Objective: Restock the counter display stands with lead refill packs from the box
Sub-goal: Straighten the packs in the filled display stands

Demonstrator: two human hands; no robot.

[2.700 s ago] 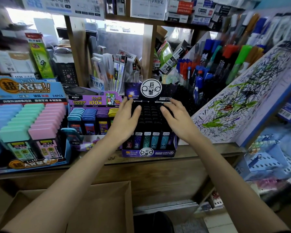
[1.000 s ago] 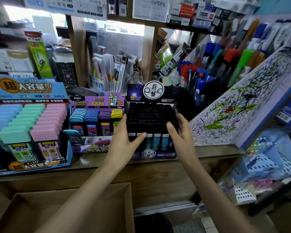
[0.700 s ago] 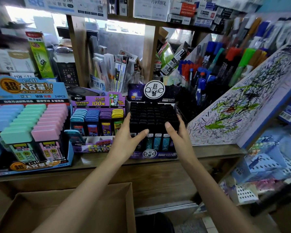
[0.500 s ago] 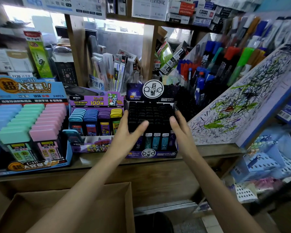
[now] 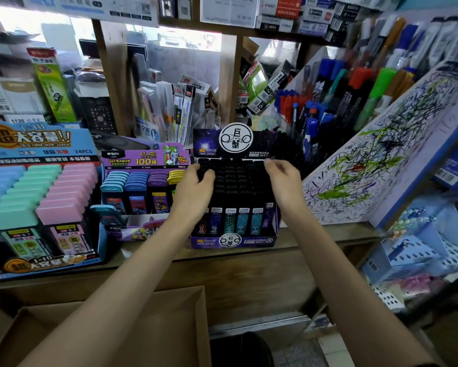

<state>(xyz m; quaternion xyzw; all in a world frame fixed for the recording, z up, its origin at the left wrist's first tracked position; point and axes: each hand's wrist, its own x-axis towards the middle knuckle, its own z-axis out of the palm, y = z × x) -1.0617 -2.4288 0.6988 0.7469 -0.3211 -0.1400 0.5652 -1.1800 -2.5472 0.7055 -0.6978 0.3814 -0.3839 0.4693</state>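
I am curling my left grip (image 5: 196,184) and right grip (image 5: 283,181) over the rear packs (image 5: 235,176) in the stand (image 5: 233,241), though I cannot tell if either is holding any, and am risking tipping the crowded rows off the surface (image 5: 328,233).

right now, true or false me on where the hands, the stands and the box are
1. The left hand and right hand both touch the black packs in the dark purple stand. True.
2. The cardboard box sits on the counter beside the stands. False: it is below the counter's front edge, at lower left.
3. The pastel stand is left of the ultraman stand. True.
4. The scribbled board leans to the left of the dark purple stand. False: it is on that stand's right.
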